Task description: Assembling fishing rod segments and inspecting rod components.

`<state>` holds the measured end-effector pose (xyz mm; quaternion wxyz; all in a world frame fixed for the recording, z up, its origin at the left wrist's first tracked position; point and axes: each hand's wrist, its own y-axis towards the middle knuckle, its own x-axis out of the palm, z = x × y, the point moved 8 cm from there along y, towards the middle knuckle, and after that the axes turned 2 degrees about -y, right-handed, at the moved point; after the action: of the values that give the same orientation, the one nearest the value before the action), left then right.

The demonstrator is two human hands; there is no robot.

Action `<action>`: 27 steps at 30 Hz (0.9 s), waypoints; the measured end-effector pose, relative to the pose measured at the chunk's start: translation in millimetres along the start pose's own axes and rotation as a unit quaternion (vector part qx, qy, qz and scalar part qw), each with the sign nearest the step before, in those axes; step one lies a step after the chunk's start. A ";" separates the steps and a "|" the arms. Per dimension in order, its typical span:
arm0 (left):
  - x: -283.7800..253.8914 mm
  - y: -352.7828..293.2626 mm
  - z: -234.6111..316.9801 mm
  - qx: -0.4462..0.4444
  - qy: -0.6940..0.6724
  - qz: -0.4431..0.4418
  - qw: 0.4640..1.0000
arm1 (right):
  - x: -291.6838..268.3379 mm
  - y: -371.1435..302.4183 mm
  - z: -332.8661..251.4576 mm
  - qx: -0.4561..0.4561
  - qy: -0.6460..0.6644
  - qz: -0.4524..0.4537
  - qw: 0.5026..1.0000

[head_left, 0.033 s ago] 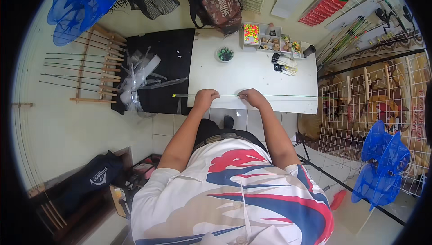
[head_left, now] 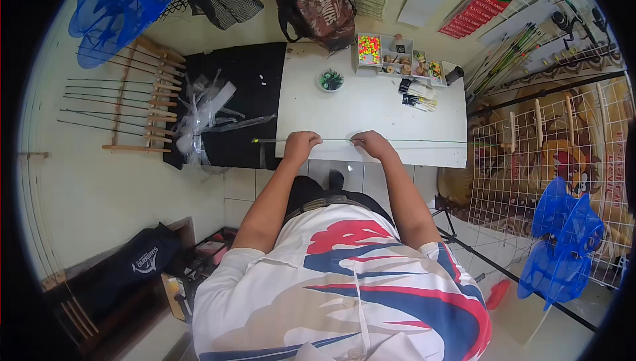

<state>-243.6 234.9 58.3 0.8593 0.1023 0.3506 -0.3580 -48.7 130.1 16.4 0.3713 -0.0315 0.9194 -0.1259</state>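
Nearest the camera is the person's white shirt with red and blue swirls (head_left: 351, 281), both bare forearms reaching forward from it. The left hand (head_left: 301, 144) and the right hand (head_left: 371, 142) rest on the near edge of the white rectangular worktop (head_left: 371, 106), fingers of each curled closed around a long thin green rod (head_left: 338, 140) that lies level across that edge. The rod's yellow-tipped end sticks out past the left hand over the black cloth-covered surface (head_left: 232, 83); its other end runs on past the right hand toward the worktop's right corner. Compared with the earlier frame nothing has shifted: hands, rod and everything on the worktop sit in the same places.

Farther back on the worktop stand a small round dish of dark green bits (head_left: 330, 80), a bundle of black-and-white packets (head_left: 417, 93) and a white compartment tray of small colourful beads (head_left: 397, 59). On the black surface lies a heap of clear plastic sleeves (head_left: 202, 112). Beyond, a camouflage backpack (head_left: 315, 0) leans at the wall, and a wooden rack of thin rods (head_left: 132, 103) sits to the left.
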 end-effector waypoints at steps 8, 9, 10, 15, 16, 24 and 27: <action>18.4 3.1 7.3 0.006 0.004 0.004 1.000 | -2.1 -1.4 -0.4 0.001 -0.025 0.013 1.000; 21.2 3.8 10.0 -0.009 -0.015 -0.014 1.000 | -3.6 -1.6 0.5 0.003 -0.025 0.013 1.000; 21.4 3.5 11.7 -0.016 -0.012 -0.020 1.000 | -4.2 -2.0 0.8 0.000 -0.009 0.010 1.000; 28.9 8.4 24.5 0.026 -0.029 -0.016 0.999 | -3.3 0.2 -10.7 -0.018 0.016 0.010 1.000; 35.5 11.3 30.3 0.033 -0.024 -0.024 0.999 | 0.0 2.4 -12.9 -0.028 0.012 0.010 0.999; 34.3 14.2 26.8 0.016 -0.044 -0.016 0.999 | -26.1 -22.3 -4.4 0.042 -0.002 0.104 0.994; 31.2 12.9 31.4 0.014 -0.037 -0.012 0.999 | -28.9 -31.4 9.8 0.068 -0.026 0.042 0.996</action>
<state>-202.6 213.8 59.2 0.8658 0.0965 0.3150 -0.3766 -22.2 102.0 37.1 0.4017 0.0296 0.8991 -0.1714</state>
